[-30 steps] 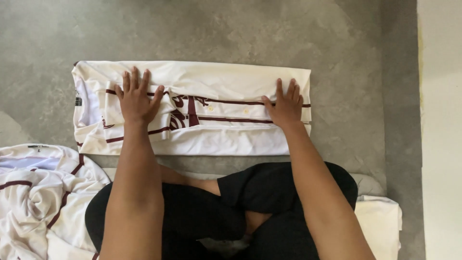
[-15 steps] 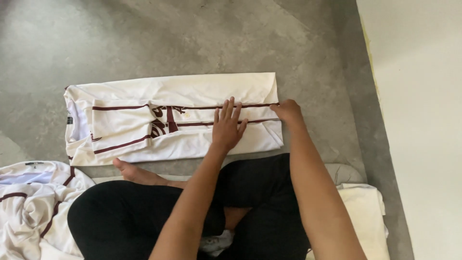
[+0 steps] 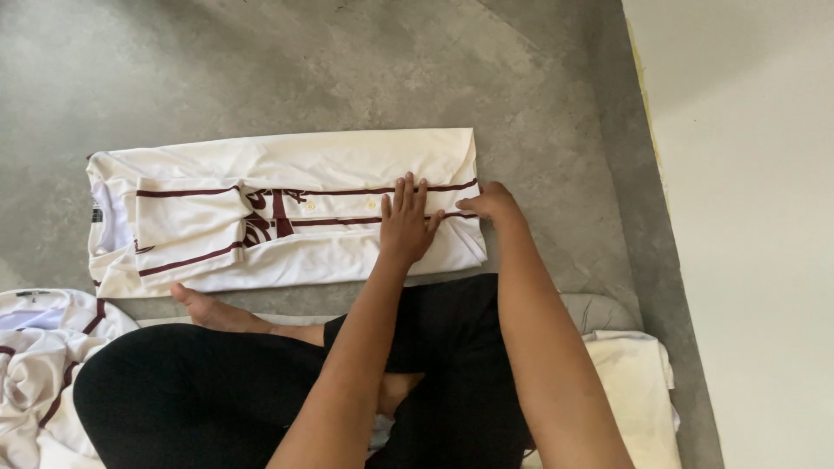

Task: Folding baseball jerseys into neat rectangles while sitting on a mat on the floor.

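White jersey with maroon stripes laid folded on grey floor, frame centre. Left hand pressed flat, fingers spread, nothing gripped. Right hand curled at jersey's right edge; hold unclear. Risk judged: fold skewed if edge dragged unevenly.

Both hands on jersey
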